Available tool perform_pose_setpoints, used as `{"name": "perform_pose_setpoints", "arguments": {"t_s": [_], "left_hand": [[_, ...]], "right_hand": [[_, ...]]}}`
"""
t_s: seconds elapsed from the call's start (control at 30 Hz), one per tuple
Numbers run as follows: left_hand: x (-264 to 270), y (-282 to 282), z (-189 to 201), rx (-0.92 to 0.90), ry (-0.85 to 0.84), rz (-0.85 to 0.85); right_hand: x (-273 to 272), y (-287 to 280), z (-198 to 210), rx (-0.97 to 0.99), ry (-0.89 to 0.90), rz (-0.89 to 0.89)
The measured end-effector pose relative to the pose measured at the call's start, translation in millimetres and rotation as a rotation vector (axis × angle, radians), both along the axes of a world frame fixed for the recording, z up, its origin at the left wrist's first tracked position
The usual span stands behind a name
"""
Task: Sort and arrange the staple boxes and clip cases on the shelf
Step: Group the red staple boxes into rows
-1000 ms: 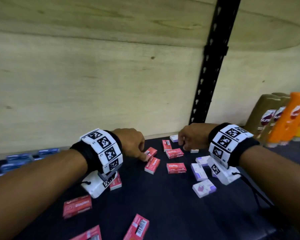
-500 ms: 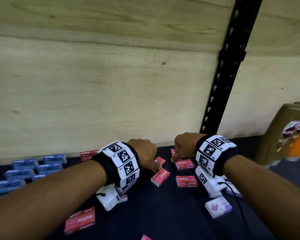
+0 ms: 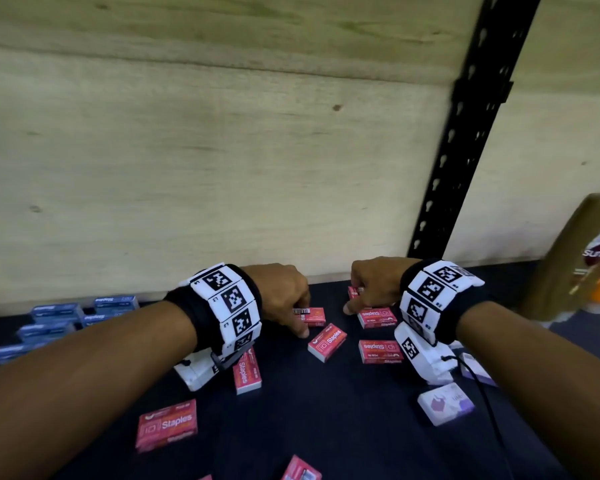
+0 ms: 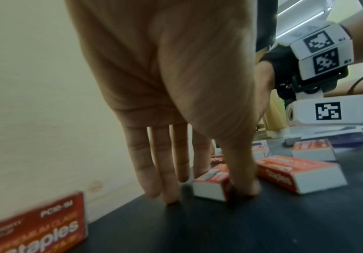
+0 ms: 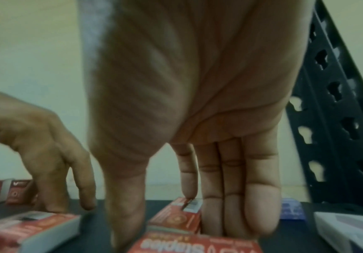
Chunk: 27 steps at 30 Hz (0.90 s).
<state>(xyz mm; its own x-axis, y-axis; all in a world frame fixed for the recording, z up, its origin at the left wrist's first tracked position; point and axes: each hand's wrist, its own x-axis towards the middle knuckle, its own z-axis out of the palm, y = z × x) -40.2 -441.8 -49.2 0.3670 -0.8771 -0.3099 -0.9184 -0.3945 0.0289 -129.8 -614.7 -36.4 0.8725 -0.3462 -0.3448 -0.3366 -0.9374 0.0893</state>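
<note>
Left hand (image 3: 284, 299) pinches barcode box (image 3: 310, 316) left of upright (image 3: 465, 133); right hand (image 3: 374, 285) fingers straight, touching rear box (image 5: 176, 219)

Head view: high, facing forward and down over both forearms at the dark shelf (image 3: 326, 427) and plywood back wall (image 3: 222, 150). Left wrist view: very close under the left hand (image 4: 176, 85), low to the shelf, facing the wall. Right wrist view: likewise under the right hand (image 5: 197, 85) (blurred). All three share the red staple boxes (image 3: 327, 342) mid-shelf.
</note>
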Motion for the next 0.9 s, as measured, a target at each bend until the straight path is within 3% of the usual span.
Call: {"name": "perform_pose_setpoints", "arguments": {"t_s": [0.33,0.47,0.9], "left_hand": [[6.2,16.2,13.7,0.076,0.029,-0.009],[10.4,21.9,15.6,0.068,0.008,0.026],[8.7,23.7,8.6,0.039,-0.033,0.033]], "right_hand": [[5.3,0.3,6.0,-0.017,0.015,0.035],[8.6,-6.5,8.3,0.081,0.020,0.022],[1.8,-0.3,7.9,0.037,-0.019,0.046]]}}
